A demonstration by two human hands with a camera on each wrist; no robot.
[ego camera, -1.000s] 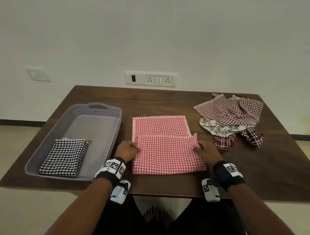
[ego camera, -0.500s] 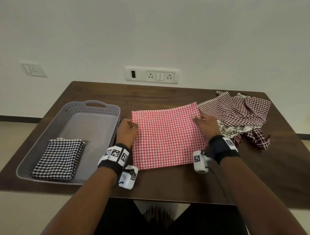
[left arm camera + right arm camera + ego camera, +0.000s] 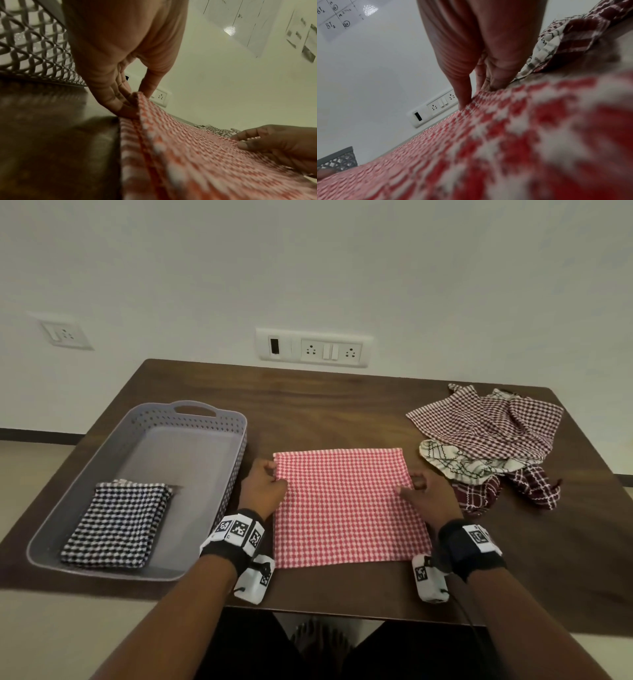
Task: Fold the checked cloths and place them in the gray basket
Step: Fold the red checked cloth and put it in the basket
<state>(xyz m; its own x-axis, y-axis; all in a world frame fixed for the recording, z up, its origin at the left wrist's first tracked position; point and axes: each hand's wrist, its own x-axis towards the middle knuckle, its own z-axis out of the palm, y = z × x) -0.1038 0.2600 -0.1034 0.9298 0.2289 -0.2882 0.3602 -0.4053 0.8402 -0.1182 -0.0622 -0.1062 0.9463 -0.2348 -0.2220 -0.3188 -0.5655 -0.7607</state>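
1. Red checked cloth (image 3: 346,505) lies flat on the table (image 3: 342,402), folded into a rectangle, directly between the two hands; its long axis runs left to right, from one hand to the other.
2. Left hand (image 3: 263,491): fingers curled, pinching the cloth's left edge near the far corner. The left wrist view shows the doubled edge lifted slightly between thumb and fingers.
3. Right hand (image 3: 428,498): fingers bent loosely over the cloth's right edge, thumb on the fabric. Whether it pinches the edge or only rests on it cannot be told.
4. Governing relation: both hands sit at opposite short ends, equally near the cloth. The next fold likely carries one short end across to the other.
5. Gray basket (image 3: 191,419) stands just beside the left hand, on its outer side; that hand is nearer for placement. A folded black checked cloth (image 3: 116,525) already lies inside, at its near end.
6. Unfolded cloths (image 3: 489,436) lie heaped beyond and outside the right hand.
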